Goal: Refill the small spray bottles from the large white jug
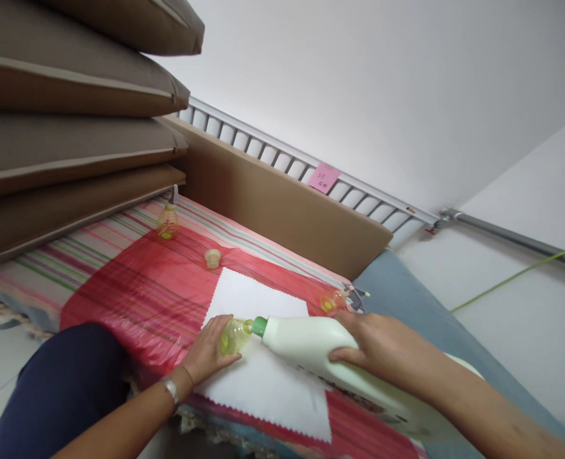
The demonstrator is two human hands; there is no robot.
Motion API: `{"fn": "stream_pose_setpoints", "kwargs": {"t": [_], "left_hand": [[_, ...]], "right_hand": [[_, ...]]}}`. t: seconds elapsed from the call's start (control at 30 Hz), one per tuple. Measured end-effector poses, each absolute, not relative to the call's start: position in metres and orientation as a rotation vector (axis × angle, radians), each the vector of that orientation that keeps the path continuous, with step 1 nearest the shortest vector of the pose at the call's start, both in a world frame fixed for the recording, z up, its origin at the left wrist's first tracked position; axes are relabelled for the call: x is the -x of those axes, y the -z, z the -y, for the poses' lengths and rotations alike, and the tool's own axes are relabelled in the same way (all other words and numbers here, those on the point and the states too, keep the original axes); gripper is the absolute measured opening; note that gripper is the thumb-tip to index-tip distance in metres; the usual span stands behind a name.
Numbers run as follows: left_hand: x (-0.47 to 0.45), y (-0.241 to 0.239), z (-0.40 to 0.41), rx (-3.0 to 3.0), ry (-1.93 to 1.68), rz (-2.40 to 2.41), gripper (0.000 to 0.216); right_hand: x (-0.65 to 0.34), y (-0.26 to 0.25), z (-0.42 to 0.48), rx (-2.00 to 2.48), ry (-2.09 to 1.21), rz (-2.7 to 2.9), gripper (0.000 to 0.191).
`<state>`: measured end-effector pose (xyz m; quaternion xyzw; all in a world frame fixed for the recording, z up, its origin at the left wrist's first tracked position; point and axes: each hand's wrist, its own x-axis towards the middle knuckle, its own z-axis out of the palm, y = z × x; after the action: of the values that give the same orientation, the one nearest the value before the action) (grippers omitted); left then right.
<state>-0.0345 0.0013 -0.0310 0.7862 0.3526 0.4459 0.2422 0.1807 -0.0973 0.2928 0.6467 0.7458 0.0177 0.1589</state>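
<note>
My left hand (212, 349) is closed around a small see-through yellowish bottle (235, 337) that leans over the white cloth (258, 293). My right hand (366, 344) grips a large pale green bottle (306, 338), tipped almost level. Its green spout (259, 326) meets the mouth of the small bottle. Some yellow-green liquid shows inside the small bottle. Just beyond my right hand lies another small clear bottle (331, 302), beside a grey spray head (355, 297). The lower part of the large bottle is partly hidden by my right forearm.
A red plastic sheet (143, 280) lies on striped fabric (79, 255). Farther back are a pale cap-like piece (212, 258) and a clear bottle with a nozzle (168, 222). Brown cushions (72, 140) are stacked at left; a brown board (282, 204) stands behind, near a pink note (324, 178).
</note>
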Motion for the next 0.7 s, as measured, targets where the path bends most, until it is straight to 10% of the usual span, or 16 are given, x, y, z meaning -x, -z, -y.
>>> {"fn": "stream_pose_setpoints", "kwargs": {"t": [0.7], "left_hand": [[0.0347, 0.0323, -0.0011, -2.168, -1.224, -0.96, 0.074]], "right_hand": [[-0.1771, -0.2943, 0.0961, -1.832, -0.059, -2.111, 0.025]]}}
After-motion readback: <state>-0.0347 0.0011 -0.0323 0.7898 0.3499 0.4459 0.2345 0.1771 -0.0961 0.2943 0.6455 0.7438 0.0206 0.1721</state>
